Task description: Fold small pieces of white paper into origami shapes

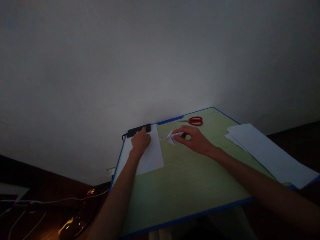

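My right hand pinches a small folded white paper figure over the middle of the table. The figure has pointed ends, one of them reaching left toward a white sheet of paper. My left hand hangs over that sheet, with a finger stretched out onto a black phone-like device at the table's far left edge. The other fingers of this hand look curled, and I see nothing held in them. Red-handled scissors lie beyond my right hand, blades pointing left.
A stack of white paper sheets lies at the table's right, overhanging its edge. The pale green table has a blue rim and stands close to a grey wall. White cables run along the lower left.
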`<state>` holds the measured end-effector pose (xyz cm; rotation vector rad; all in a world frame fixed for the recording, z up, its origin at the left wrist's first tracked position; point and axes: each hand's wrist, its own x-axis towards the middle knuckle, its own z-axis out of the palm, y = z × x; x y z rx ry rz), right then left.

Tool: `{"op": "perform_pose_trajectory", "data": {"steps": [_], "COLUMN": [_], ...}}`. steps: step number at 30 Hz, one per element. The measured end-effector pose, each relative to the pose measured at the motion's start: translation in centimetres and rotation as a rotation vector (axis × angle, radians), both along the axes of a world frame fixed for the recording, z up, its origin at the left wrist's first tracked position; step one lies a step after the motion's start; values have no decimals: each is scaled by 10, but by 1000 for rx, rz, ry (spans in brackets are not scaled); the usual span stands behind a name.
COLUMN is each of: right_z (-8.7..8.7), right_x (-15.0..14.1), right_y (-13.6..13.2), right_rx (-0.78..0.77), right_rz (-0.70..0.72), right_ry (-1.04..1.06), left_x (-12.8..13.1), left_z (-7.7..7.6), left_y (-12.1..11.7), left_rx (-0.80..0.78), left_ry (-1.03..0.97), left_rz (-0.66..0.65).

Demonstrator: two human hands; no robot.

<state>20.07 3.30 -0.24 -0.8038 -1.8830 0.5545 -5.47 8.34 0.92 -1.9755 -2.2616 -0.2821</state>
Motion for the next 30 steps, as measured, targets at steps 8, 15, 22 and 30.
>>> {"op": "perform_pose_trajectory", "data": {"steps": [8, 15, 22, 30], "right_z": [4, 4, 0, -8], "right_x": [-1, -2, 0, 3], "right_y": [-1, -1, 4, 17], "right_rx": [-4, 8, -63, -191], "right_rz": [-6, -23, -95, -128], "right_ry": [-12, -21, 21, 48], "left_x": [-15, -3, 49, 56], "left_z": [-8, -4, -8, -14], "left_y": [27, 18, -25, -52], "left_rx": [-112, 41, 228, -14], "left_ry": [-23, -65, -791, -1281], "left_rz": [21, -62, -479, -604]}}
